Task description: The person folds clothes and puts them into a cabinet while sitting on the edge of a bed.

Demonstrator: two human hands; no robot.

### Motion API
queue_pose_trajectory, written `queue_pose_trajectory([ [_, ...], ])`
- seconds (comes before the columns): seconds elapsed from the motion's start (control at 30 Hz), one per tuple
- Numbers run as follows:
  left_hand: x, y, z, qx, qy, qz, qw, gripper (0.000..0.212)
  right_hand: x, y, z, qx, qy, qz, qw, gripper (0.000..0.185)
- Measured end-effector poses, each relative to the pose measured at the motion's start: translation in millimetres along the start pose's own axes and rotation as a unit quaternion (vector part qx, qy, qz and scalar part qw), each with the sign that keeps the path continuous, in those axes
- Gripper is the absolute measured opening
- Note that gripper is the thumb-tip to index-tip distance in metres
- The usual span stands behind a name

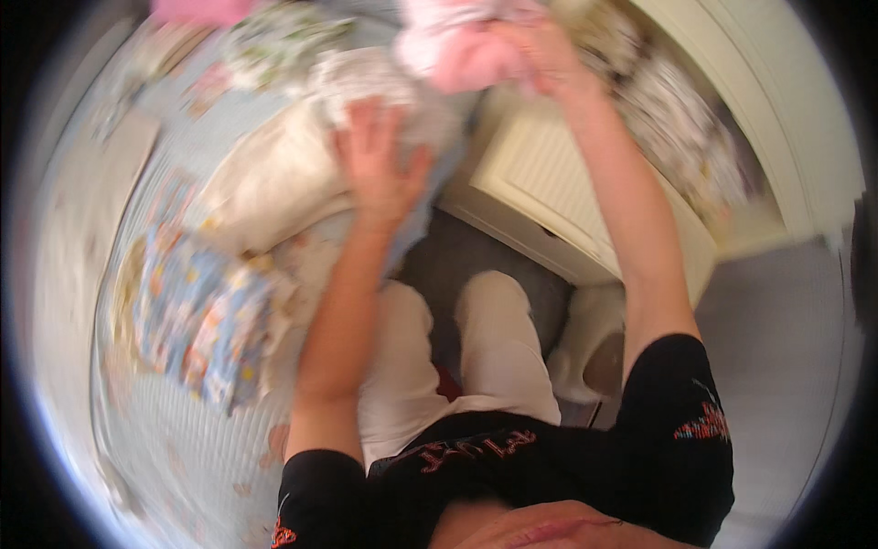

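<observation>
My right hand grips a bundle of pink cloth at the top of the view, raised near the front of a cabinet. My left hand lies with fingers spread over a pile of pale cloth; a whitish piece is just beyond the fingertips. Beside that hand is a cream folded cloth on the bed. Closer to me on the left rests a folded blue patterned cloth with orange and yellow spots. Motion blur hides the finer details.
A pale blue quilted bed cover spreads along the left. On the right, a cream drawer juts out below a cabinet shelf holding piled clothes. A green and white cloth lies at the far end. A grey panel stands right.
</observation>
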State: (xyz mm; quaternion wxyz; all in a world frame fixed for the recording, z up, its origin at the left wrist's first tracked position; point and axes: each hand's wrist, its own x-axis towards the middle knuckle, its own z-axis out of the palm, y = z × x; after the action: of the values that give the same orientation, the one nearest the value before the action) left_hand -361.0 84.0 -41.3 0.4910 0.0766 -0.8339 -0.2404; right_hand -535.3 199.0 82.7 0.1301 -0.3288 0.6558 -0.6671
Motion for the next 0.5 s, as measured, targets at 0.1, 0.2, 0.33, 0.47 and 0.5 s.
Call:
queue_pose_trajectory([
  [0.1, 6, 16, -9, 0.037, -0.003, 0.031, 0.999, 0.051, -76, -27, -34, 0.044, -0.104, -0.026, 0.993, 0.039],
  [0.2, 5, 47, -21, -0.121, -0.011, 0.023, 0.992, 0.049, -145, -41, -62, 0.077, -0.064, 0.028, 0.995, 0.052],
  [0.33, -4, 100, -10, -0.541, -0.176, -0.187, 0.801, 0.062, -204, -50, -105, 0.113, -0.027, 0.081, 0.990, 0.047],
  [0.47, -26, 157, 25, -0.792, -0.317, -0.319, 0.414, 0.081, -238, -42, -144, 0.149, -0.003, 0.077, 0.986, 0.044],
  [0.5, -32, 169, 30, -0.812, -0.337, -0.323, 0.350, 0.080, -243, -38, -153, 0.134, 0.007, 0.072, 0.988, 0.044],
])
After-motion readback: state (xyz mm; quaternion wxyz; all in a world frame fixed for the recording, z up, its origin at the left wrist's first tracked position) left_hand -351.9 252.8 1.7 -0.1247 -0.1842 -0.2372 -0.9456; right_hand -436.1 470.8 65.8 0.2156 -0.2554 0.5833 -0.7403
